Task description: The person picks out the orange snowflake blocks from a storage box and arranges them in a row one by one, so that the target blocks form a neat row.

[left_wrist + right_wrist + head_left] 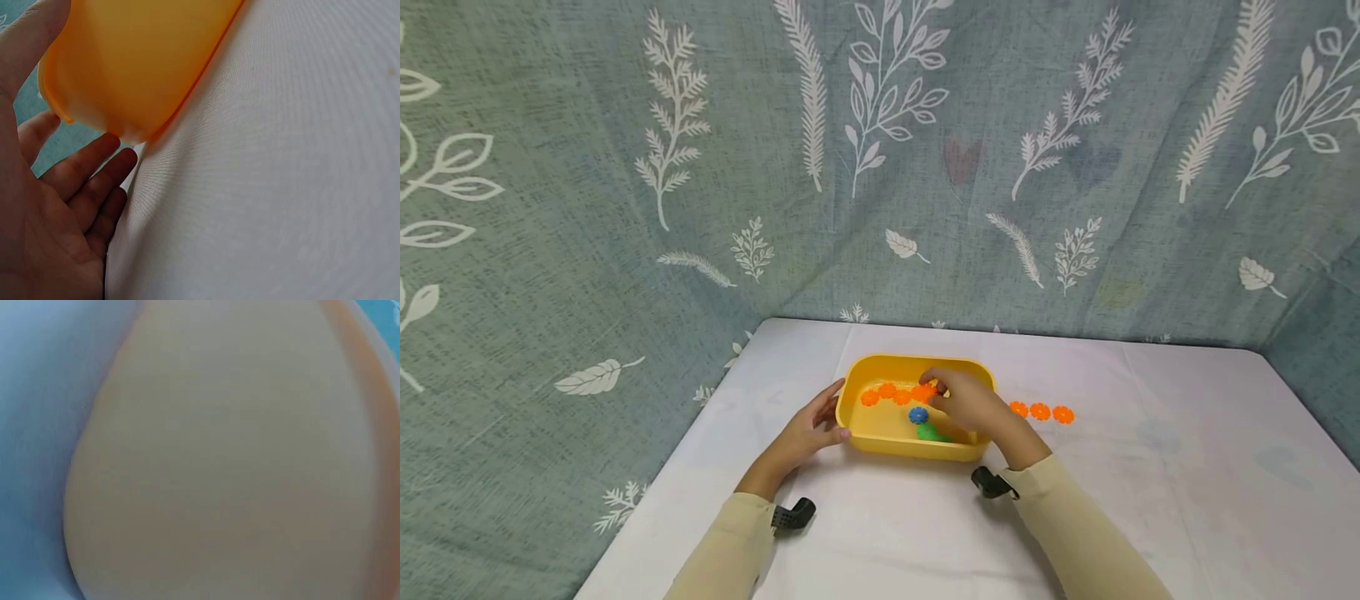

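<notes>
Head view looks forward and down; close wrist views share its yellow tray (910,447)

On the table (1165,475), discs (869,398) lie in the tray (910,448), more discs (1041,412) right of it, a curtain (940,242) behind.

"State the left arm's pose."

"The left forearm (726,537), sleeved, angles forward and inward. The left hand (808,432) is at the left edge of the tray (895,447): thumb (835,436) at the near left corner, fingers (94,165) slightly spread and nearly straight."

"And the right?"

"The right forearm (1078,525), also sleeved, slants forward and inward. Its wrist (1022,442) lies just outside the near right corner. The right hand (964,402) reaches over the right edge, back upward, fingers curled down, thumb and index finger pinched."
</notes>
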Demonstrator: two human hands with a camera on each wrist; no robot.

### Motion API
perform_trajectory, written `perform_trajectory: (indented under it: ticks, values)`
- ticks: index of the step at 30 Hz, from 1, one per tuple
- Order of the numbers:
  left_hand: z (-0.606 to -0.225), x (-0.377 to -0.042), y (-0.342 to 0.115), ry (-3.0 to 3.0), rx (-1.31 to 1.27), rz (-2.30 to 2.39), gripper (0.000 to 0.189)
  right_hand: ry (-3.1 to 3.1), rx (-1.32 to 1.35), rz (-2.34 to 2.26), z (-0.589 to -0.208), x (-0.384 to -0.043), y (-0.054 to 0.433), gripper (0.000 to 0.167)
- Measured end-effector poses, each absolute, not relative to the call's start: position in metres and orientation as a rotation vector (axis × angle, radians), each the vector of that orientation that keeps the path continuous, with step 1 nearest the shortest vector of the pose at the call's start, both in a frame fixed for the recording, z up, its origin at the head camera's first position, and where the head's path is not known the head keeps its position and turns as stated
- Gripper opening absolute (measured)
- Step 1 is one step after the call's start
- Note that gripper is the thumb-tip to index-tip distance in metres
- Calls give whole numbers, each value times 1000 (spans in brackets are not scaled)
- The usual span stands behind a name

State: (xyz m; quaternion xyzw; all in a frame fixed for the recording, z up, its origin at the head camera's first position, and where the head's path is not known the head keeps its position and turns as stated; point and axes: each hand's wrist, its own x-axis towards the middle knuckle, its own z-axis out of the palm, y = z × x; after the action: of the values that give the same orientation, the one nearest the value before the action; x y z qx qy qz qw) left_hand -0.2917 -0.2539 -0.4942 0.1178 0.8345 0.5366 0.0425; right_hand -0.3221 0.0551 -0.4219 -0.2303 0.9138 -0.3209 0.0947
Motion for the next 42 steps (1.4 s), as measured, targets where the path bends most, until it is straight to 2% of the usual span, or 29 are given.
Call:
perform_trajectory:
  ticks: [18, 42]
  values:
    - [-496, -293, -255, 2546, 340, 1640, 85, 2600, -677, -1257, -418, -312, 113, 37]
    - [-497, -294, -257, 2541, 359, 1637, 84, 2767, -418, -1025, -436, -319, 221, 39]
